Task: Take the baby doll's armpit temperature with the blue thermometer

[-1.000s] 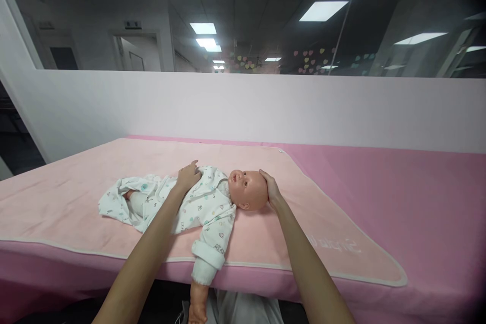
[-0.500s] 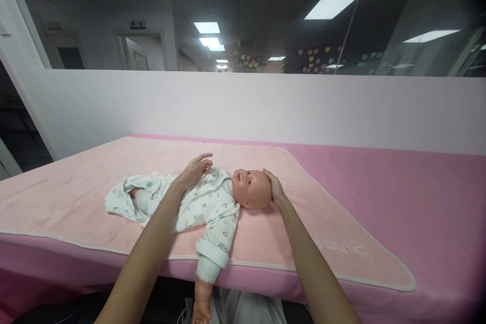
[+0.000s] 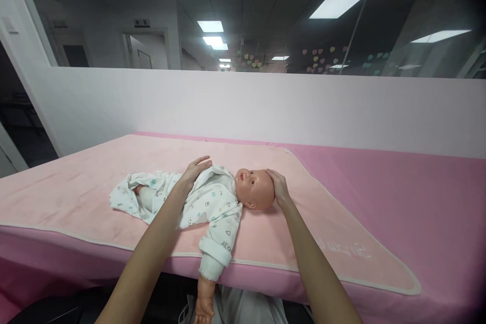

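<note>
On the peach mat [image 3: 94,179] spread over the pink-covered bench [image 3: 417,212], the doll [image 3: 224,206] lies on its back, head toward the right, its printed white garment [image 3: 197,211] open around one leg. Its near arm [image 3: 205,296] hangs over the front edge, the sleeve cuff turned back.

The left hand [image 3: 194,169] is at the far side of the doll's chest, its fingers stretched out and close together, not clenched, next to the raised front flap of the garment. Whether the thumb or any finger pinches that cloth, I cannot tell. The right hand [image 3: 280,186] cups the crown of the doll's head [image 3: 257,190]; its fingers curve loosely against the head without closing around it.

Half a second ago the left fingers were partly curled, the index pointing out above the chest; now they have straightened and drawn together. The garment's front now stands up in a more marked fold beside that hand. The right hand has stayed at the crown, and the doll lies in the same pose, while the whole view has shifted slightly.
</note>
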Action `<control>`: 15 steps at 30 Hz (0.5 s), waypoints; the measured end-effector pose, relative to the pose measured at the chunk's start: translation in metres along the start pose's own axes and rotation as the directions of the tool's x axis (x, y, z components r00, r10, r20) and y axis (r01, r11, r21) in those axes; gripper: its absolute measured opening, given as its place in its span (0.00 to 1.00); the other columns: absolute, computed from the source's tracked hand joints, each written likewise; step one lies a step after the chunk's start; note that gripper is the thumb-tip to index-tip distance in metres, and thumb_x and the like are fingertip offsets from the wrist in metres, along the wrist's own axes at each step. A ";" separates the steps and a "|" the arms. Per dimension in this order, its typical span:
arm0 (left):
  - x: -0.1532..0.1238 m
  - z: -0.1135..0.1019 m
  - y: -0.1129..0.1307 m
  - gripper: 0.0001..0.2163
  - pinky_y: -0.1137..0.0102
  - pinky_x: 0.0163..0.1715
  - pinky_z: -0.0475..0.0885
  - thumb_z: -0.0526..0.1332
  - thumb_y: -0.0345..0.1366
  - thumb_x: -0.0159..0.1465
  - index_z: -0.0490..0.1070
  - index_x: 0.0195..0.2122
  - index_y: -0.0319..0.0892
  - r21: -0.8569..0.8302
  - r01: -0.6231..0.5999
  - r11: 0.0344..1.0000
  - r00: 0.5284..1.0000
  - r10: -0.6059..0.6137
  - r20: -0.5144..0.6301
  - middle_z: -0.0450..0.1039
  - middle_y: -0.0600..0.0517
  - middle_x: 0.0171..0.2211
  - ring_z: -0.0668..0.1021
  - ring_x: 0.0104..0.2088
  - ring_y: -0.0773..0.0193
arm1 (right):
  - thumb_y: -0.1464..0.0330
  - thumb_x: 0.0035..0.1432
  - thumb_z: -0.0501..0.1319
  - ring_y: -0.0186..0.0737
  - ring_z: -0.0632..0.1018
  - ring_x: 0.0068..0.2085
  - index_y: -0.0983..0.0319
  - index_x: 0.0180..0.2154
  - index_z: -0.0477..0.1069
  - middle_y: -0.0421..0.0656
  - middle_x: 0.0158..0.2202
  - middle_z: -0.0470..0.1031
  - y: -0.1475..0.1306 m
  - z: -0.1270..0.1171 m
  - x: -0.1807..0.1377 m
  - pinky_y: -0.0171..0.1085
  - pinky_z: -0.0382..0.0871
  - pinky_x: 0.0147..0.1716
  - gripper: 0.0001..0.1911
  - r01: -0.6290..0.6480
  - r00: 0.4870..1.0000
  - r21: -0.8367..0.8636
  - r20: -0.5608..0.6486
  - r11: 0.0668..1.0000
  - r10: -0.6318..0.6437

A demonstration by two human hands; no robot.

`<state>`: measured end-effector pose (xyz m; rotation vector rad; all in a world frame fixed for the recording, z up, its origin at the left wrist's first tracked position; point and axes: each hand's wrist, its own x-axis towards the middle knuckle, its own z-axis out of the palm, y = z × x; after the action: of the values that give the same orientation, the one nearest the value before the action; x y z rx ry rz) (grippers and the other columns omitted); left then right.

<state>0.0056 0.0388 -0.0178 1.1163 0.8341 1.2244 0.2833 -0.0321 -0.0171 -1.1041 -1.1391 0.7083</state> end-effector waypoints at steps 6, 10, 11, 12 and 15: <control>-0.001 0.002 0.001 0.26 0.71 0.36 0.73 0.68 0.33 0.48 0.65 0.49 0.43 -0.067 -0.004 0.998 1.000 0.004 0.010 0.65 0.44 0.51 0.76 0.41 0.61 | 0.70 0.52 0.53 0.40 0.71 0.36 0.63 0.31 0.71 0.45 0.31 0.75 -0.025 0.019 -0.016 0.41 0.58 0.46 0.09 0.538 0.760 -0.666 0.117 0.517 -0.639; -0.002 0.003 0.003 0.25 0.73 0.36 0.72 0.66 0.31 0.50 0.65 0.50 0.44 -0.063 -0.001 0.998 1.000 0.002 0.015 0.64 0.45 0.52 0.75 0.41 0.62 | 0.75 0.55 0.50 0.39 0.71 0.33 0.61 0.31 0.69 0.43 0.28 0.74 -0.044 0.070 -0.035 0.39 0.56 0.42 0.11 0.746 0.610 -0.657 0.611 0.108 -0.504; -0.002 0.003 0.004 0.25 0.73 0.35 0.72 0.66 0.31 0.50 0.64 0.50 0.44 -0.059 -0.007 0.998 1.000 0.008 0.018 0.64 0.46 0.53 0.75 0.40 0.63 | 0.77 0.54 0.50 0.39 0.71 0.33 0.61 0.32 0.69 0.43 0.29 0.74 -0.046 0.084 -0.037 0.38 0.56 0.39 0.11 0.773 0.590 -0.631 0.679 0.065 -0.437; -0.003 0.003 0.005 0.25 0.74 0.34 0.72 0.65 0.30 0.50 0.64 0.50 0.44 -0.055 -0.014 0.998 1.000 0.015 0.024 0.63 0.46 0.53 0.75 0.39 0.64 | 0.78 0.54 0.50 0.39 0.71 0.34 0.60 0.32 0.68 0.43 0.30 0.74 -0.046 0.098 -0.038 0.37 0.55 0.37 0.11 0.787 0.581 -0.616 0.720 0.035 -0.379; -0.005 0.004 0.007 0.25 0.75 0.31 0.71 0.63 0.28 0.50 0.63 0.51 0.44 -0.052 -0.028 0.998 0.999 0.030 0.042 0.63 0.46 0.53 0.75 0.35 0.68 | 0.79 0.54 0.50 0.40 0.72 0.35 0.61 0.32 0.67 0.45 0.34 0.73 -0.037 0.128 -0.035 0.37 0.55 0.35 0.11 0.751 0.633 -0.660 0.722 -0.005 -0.279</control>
<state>0.0061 0.0329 -0.0101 1.1131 0.7521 1.2353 0.1484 -0.0359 0.0093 -1.3180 -2.3825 -0.6787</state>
